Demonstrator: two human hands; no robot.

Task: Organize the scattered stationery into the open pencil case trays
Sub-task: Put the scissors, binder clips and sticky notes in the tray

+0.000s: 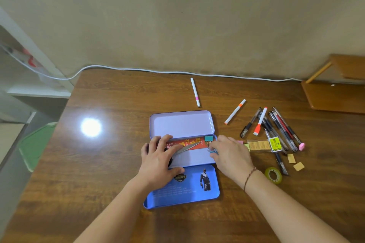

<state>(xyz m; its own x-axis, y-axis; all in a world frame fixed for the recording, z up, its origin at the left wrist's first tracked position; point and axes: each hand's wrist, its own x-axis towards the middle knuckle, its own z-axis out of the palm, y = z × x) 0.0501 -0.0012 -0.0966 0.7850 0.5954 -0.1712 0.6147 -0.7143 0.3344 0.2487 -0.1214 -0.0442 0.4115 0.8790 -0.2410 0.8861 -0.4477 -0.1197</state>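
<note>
A: Biggest first. Wooden table (pixel 118 163), tan wall (pixel 177 16) behind it, white cable (pixel 158 71) along the far edge.

B: Next, the pencil case (pixel 182 124)?

A: Tin, open near the table's middle. Lilac lid tray at the far side, middle tray below it, blue printed tray (pixel 189 193) nearest the person.

B: Hands?

A: Left hand (pixel 160 162) lies over the left end of the middle tray, fingers spread and fairly straight, pressing on scissors (pixel 187 149) whose blades point right. Right hand (pixel 231 156) is at the tray's right end, fingertips curled together around something small and blue; can't tell what it is.

B: What's in the tray?

A: Red printed card (pixel 187 142) along the far side, teal binder clip (pixel 208 138) at its right end.

B: Loose items?

A: Pile of pens (pixel 282 126) right of the case, an orange-capped marker (pixel 260 121) lying on them. Two white markers farther back: pink-banded (pixel 195 92), orange-banded (pixel 235 111). Tape roll (pixel 273 175) near the right wrist. Yellow-labelled packet (pixel 275 144), sticky-note strip (pixel 256 145), pink eraser (pixel 301 146), two tan squares (pixel 295 162).
</note>
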